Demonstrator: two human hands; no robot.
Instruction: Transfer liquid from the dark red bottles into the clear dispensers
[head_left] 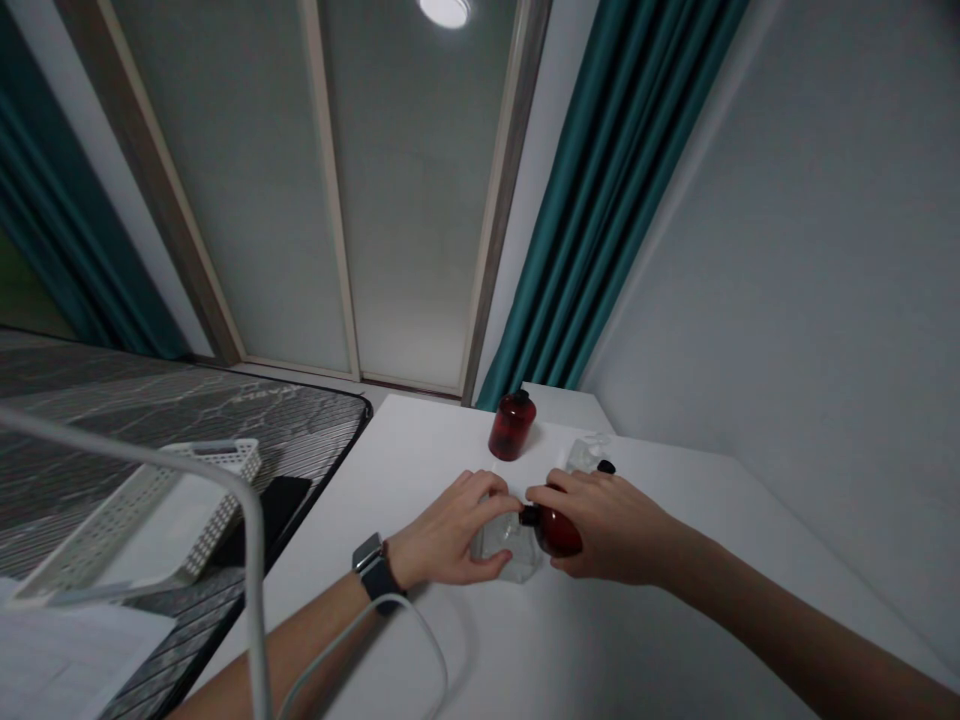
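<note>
Over the white tabletop, the right hand has a firm grip around a dark red bottle, tipped sideways with its black end pointing at the left hand. The left grip is half open, thumb and forefinger apart over a clear container, the forefinger's tip at the black end; whether it holds either one, I cannot tell. Handling of this bottle looks under way and unfinished. At the far side a second red bottle stands upright, out of both hands, while a clear plastic piece sits just beyond the right hand.
</note>
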